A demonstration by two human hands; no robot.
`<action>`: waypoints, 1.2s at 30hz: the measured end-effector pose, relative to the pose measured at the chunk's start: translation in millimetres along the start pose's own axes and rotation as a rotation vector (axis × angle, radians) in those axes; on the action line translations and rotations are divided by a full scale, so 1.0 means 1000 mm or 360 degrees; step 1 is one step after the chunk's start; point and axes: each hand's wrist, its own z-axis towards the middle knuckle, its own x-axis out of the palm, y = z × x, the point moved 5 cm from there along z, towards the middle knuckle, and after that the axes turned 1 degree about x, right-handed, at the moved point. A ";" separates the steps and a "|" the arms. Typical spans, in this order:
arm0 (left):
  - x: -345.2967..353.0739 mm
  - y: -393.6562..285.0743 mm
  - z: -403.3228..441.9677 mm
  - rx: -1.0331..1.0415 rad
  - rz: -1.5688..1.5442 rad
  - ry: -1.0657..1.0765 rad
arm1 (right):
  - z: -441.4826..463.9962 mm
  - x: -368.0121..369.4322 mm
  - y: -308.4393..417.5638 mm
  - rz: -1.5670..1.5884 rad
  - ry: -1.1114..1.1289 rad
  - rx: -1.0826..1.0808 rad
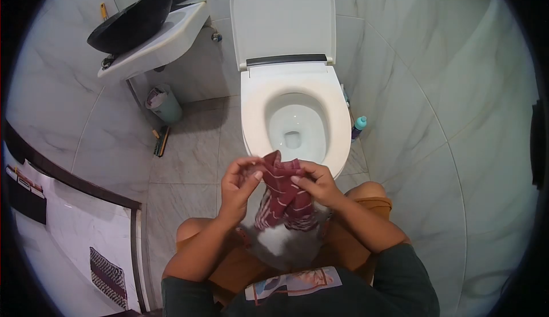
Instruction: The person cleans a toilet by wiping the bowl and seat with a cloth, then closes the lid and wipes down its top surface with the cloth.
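Observation:
A dark red cloth [280,194] with white stripes hangs from both hands, just in front of the toilet bowl's front edge. My left hand [237,188] is at its upper left, with thumb and fingers pinched at the cloth's edge and slightly blurred. On the upper right, my right hand [317,182] grips the cloth between thumb and fingers. Below the cloth, between the legs, is a whitish rounded thing [283,248], partly hidden. The white toilet [251,111] has its lid [283,19] raised, and water shows in the bowl.
A black basin [134,25] sits on a white counter [183,36] at upper left. Beneath are a bin [166,105] and a brush [161,141]. A bottle [358,127] stands right of the toilet. Beyond the doorway at lower left lies a striped mat [108,277].

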 end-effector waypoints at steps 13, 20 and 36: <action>0.027 0.028 -0.013 -0.0701 0.0134 0.0689 | 0.004 -0.031 0.011 0.1290 -0.0138 0.0191; 0.008 0.014 -0.001 -0.0321 -0.0136 0.0114 | 0.003 -0.011 0.010 0.0395 -0.0093 0.0027; 0.028 0.049 -0.024 -0.0830 0.0523 0.1003 | 0.009 -0.027 0.024 0.0919 -0.0293 0.0062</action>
